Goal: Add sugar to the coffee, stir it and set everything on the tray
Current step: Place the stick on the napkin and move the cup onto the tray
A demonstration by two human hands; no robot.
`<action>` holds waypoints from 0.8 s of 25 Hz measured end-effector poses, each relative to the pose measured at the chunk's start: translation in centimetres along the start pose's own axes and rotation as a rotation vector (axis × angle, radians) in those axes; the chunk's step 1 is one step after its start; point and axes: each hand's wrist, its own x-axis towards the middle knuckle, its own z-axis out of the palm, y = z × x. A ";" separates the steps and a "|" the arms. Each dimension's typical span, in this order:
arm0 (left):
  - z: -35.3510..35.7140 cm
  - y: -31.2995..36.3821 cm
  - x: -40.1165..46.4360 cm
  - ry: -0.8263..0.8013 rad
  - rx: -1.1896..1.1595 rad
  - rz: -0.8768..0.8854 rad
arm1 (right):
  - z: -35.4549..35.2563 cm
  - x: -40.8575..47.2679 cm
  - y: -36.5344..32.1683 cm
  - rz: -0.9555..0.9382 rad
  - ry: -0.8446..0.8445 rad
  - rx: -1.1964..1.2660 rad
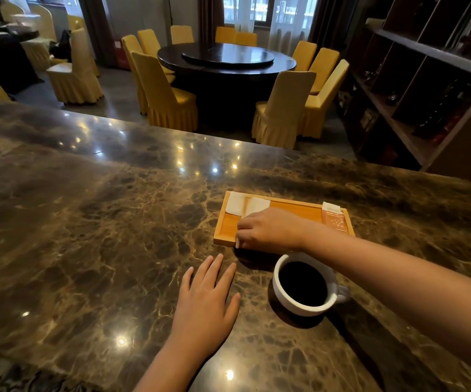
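Coffee [302,282] sits dark and full in a white cup [282,299], just short of the right hand's wrist and on the near side of it, with the handle turned away to the right. That leaves the cup close for a pour yet outside the arm's reach across to the tray.

The right hand [268,229] lies over the near left part of the wooden tray [225,224], its fingers [244,236] curled downward and drawn together. A thin pale stick [237,243] pokes out below them at the tray's front edge; it may be a stirrer or a slim sachet, but I cannot tell which, nor whether the fingers have truly closed on it or only touch it. The curl suggests a pinch meant to lift something flat off the wood.

Just beyond those fingertips, two white folded napkins [245,206] rest in the tray's far left corner. Well to the wrist side, at the tray's right end, an orange and white sachet [333,217] lies flat, likely the sugar, untouched.

The left hand [204,301] is nearer the person than the right fingers, flat on the marble counter [87,222] with fingers spread and holding nothing, probably a brace while the other arm stretches forward.

By my reading, sugaring has not begun and the cup is still off the tray.
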 end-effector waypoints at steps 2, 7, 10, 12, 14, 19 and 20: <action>0.0 0.0 0.0 0.001 -0.004 0.000 | 0.3 0.0 0.0 0.029 -0.003 0.020; 0.0 0.1 0.0 0.007 -0.012 0.005 | 0.0 -0.4 0.1 0.084 -0.037 0.069; 0.0 0.0 0.0 0.008 -0.020 0.003 | -1.8 -0.9 0.2 0.177 -0.012 0.137; 0.0 -0.1 0.0 0.009 -0.023 0.005 | -3.1 -2.0 -0.2 0.227 0.053 0.152; 0.0 -0.1 0.1 0.010 -0.015 0.020 | -4.0 -4.3 -1.7 0.317 0.128 0.168; 0.0 -0.1 0.0 0.017 -0.021 0.032 | -2.7 -12.0 -7.9 0.761 0.269 0.329; 0.0 -0.2 0.0 0.018 -0.023 0.035 | -2.0 -13.3 -8.8 0.873 0.269 0.402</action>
